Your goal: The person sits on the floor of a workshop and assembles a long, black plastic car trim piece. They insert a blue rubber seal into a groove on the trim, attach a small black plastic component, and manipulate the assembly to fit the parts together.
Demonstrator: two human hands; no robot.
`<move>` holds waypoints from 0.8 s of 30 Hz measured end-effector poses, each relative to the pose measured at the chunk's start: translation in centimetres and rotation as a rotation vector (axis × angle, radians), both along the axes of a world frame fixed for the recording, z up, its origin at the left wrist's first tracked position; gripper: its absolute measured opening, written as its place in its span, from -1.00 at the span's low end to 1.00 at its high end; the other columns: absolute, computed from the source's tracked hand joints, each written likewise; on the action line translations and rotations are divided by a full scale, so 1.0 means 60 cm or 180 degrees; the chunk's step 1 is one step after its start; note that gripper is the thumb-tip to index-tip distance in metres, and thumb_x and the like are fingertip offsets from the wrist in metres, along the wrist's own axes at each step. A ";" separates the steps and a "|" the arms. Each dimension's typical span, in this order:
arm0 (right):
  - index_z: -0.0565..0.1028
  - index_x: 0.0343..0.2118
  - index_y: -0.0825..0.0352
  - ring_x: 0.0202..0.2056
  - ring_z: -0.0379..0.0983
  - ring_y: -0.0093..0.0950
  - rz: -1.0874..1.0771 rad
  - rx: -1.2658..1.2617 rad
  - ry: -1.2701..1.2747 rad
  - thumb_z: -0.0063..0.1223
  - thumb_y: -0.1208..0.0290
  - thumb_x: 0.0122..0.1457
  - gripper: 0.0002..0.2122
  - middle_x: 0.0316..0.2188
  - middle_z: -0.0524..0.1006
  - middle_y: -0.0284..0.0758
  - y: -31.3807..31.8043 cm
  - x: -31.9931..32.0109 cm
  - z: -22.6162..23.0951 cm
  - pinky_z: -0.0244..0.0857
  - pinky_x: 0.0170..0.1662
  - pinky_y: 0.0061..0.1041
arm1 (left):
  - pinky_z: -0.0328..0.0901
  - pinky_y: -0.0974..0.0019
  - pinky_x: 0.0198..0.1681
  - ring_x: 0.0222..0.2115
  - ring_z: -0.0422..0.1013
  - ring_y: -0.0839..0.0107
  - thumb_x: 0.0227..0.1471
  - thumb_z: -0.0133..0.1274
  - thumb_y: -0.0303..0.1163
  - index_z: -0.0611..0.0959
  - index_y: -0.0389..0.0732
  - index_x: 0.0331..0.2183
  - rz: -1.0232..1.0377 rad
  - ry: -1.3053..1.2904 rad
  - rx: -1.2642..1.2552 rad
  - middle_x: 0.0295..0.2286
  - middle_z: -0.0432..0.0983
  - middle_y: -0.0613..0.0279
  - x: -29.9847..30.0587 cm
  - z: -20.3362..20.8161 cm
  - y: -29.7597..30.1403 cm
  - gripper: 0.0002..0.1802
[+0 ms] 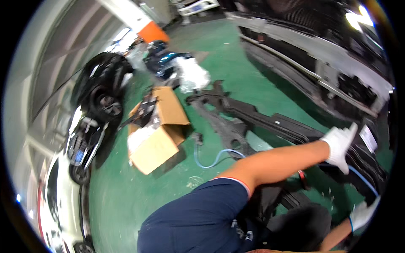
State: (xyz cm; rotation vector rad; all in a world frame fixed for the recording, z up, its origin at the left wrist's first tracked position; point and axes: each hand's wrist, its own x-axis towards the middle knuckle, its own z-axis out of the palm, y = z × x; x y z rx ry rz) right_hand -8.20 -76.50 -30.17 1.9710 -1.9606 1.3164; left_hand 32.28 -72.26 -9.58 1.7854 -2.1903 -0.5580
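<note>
My left hand (pixel 338 148), in a white glove, lies on a long black plastic car part (pixel 291 126), perhaps bumper trim. Its fingers are stretched and spread, with nothing held in them. A white label (pixel 368 139) is stuck to the part just beyond the fingers. At the lower right edge, my right hand (pixel 363 215), also white-gloved, is close to a thin blue hose (pixel 366 179). Blur and the rim hide its fingers. Beside the black part lies a dark grey foam-like piece (pixel 223 126). Something small and red (pixel 303 179) shows below my left forearm.
An open cardboard box (pixel 156 154) with wrapped parts stands on the green floor (pixel 122 202). Behind it lie a plastic-wrapped bundle (pixel 190 74) and dark glossy panels (pixel 162 61). A vehicle front with its bumper off (pixel 303 59) rises at the right. Parked cars (pixel 90 126) line the left.
</note>
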 end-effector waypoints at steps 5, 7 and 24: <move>0.60 0.09 0.47 -0.04 0.63 -0.18 -0.0320 -0.0133 -0.0388 0.08 0.78 -0.06 -0.46 -0.01 0.66 -0.05 0.121 0.117 0.203 0.44 0.17 -0.29 | 0.45 -0.04 0.12 -0.01 0.53 -0.26 -0.33 0.52 0.17 0.40 -0.44 0.19 -0.0194 0.0467 -0.0066 -0.01 0.52 -0.37 -0.011 -0.011 -0.012 0.22; 0.66 -0.04 0.36 -0.04 0.61 -0.07 -0.0447 0.0398 0.0110 0.13 0.67 -0.09 -0.55 -0.08 0.68 -0.01 0.126 0.179 0.256 0.42 0.18 -0.26 | 0.33 0.04 0.28 0.14 0.46 -0.14 -0.31 0.55 0.06 0.34 -0.35 0.29 -0.0037 0.0642 -0.0204 0.11 0.47 -0.29 0.001 -0.021 -0.013 0.25; 0.48 0.05 0.35 -0.07 0.53 -0.56 0.1002 -0.0666 -0.5103 0.31 0.61 0.25 -0.66 -0.08 0.62 -0.35 0.099 0.171 0.222 0.42 0.08 -0.43 | 0.32 0.08 0.30 0.21 0.43 -0.15 -0.29 0.59 -0.11 0.01 -0.56 0.41 -0.0070 0.0675 -0.0623 0.19 0.41 -0.47 -0.058 -0.044 0.002 0.50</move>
